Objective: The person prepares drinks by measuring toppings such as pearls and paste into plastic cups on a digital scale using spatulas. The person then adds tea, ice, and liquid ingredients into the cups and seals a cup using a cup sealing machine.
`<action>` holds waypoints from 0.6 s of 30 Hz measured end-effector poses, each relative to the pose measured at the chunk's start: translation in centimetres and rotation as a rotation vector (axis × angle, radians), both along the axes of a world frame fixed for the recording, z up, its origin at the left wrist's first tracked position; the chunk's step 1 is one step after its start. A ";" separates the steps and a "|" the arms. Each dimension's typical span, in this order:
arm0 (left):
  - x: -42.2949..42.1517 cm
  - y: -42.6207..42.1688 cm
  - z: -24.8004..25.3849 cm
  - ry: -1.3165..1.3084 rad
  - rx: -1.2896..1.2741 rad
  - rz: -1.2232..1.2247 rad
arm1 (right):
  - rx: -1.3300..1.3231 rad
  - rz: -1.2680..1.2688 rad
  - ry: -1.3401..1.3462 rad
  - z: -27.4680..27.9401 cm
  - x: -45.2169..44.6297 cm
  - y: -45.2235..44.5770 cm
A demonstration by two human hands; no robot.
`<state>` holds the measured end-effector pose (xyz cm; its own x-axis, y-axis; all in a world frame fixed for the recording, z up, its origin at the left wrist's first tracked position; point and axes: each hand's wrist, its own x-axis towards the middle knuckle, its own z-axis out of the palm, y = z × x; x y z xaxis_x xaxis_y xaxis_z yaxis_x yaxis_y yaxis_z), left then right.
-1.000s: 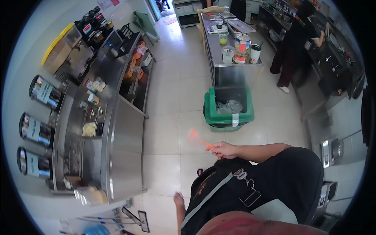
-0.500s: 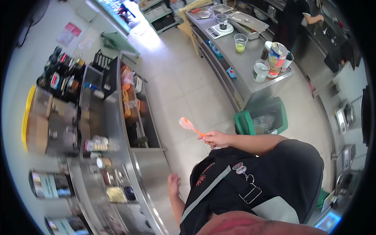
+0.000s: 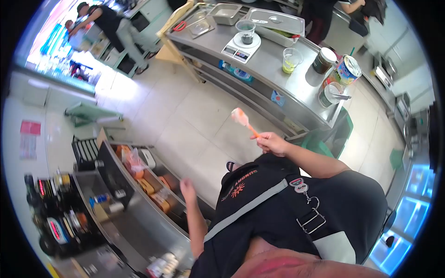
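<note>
My right hand point(image 3: 272, 144) is closed around the orange handle of a small spatula point(image 3: 240, 117), held out over the floor in front of my apron. White, creamy residue coats the spatula's head. My left hand point(image 3: 187, 189) hangs low beside the left counter's open shelf, and its fingers are too unclear to read. Ahead, on the steel table, a clear cup with dark contents point(image 3: 246, 33) stands on a white kitchen scale point(image 3: 240, 52). Nearby is a clear cup with green contents point(image 3: 291, 60).
At the table's right end stand a dark jar point(image 3: 324, 60), a large tin point(image 3: 348, 70) and a clear tub point(image 3: 330, 95) with a utensil across it. A green bin point(image 3: 345, 134) sits below. One person point(image 3: 111, 28) stands far left; another point(image 3: 320, 18) works behind the table.
My view has turned and come nearer the steel table, which now fills more of it. The spatula stays in my right hand. A person has come into view at far left.
</note>
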<state>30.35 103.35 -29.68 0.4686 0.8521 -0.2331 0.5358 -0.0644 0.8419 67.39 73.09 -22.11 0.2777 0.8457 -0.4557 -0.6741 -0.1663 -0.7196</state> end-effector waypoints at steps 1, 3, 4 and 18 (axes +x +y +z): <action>6.4 4.9 3.6 0.006 0.113 -0.149 | -0.023 -0.077 -0.048 1.6 0.8 1.2; 19.5 10.8 9.6 -0.014 0.306 -0.485 | -0.025 -0.199 -0.107 2.0 2.6 2.6; 25.7 11.9 11.9 -0.027 0.369 -0.668 | -0.039 -0.257 -0.148 2.3 3.3 3.0; 64.9 8.2 8.5 0.161 0.954 -1.669 | -0.185 -0.824 -0.215 3.0 14.1 9.6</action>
<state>95.24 111.60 -21.15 0.8448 -0.5137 -0.1500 -0.4874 -0.8543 0.1806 81.51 82.72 -19.07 0.8646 0.2549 -0.4329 -0.4835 0.1881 -0.8549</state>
